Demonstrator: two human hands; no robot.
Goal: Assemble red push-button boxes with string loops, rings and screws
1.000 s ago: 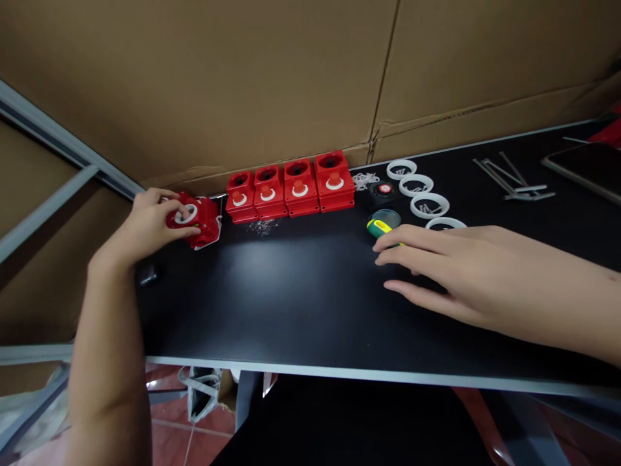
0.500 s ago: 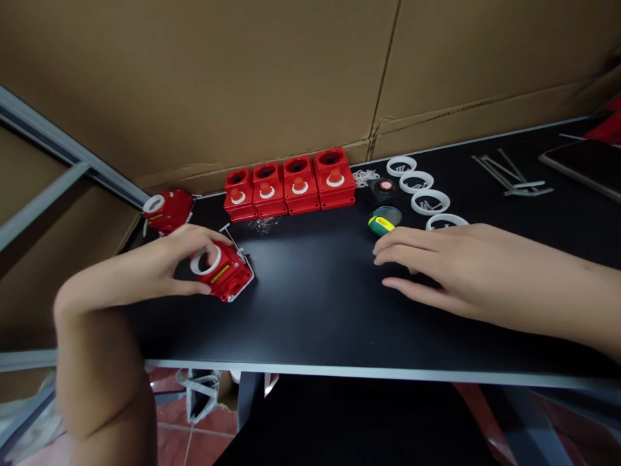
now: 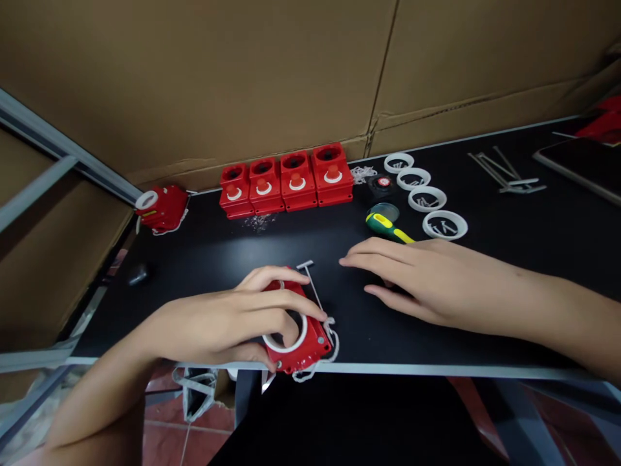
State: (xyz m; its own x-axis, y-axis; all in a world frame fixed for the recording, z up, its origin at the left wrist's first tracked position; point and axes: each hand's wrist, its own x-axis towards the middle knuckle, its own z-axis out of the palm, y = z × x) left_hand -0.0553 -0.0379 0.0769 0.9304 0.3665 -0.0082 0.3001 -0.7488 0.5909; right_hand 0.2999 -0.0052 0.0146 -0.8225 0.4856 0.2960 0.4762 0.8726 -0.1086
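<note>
My left hand (image 3: 242, 317) grips a red plastic housing (image 3: 310, 353) at the table's front edge, one finger dipping into its white ring (image 3: 304, 327). A thin metal T-shaped rod (image 3: 312, 285) and a white cord (image 3: 334, 346) are attached along the housing's right side. To the right, my right hand (image 3: 407, 278) hovers over or rests on the black table with fingers stretched and apart, holding nothing. Just beyond it lies a green and yellow screwdriver handle (image 3: 383, 224), its lower end hidden behind the hand.
Several red boxes with round knobs (image 3: 295, 184) line the cardboard wall. Another red housing (image 3: 167, 208) sits at the back left, near a small dark object (image 3: 138, 274). White rings with screws (image 3: 445, 224), metal T-rods (image 3: 514, 178) and a phone (image 3: 582, 171) occupy the right side.
My left hand has brought the red housing rightward and toward me, to the front edge. The right hand has shifted slightly left and nearer, uncovering the lowest white ring and more of the screwdriver.
</note>
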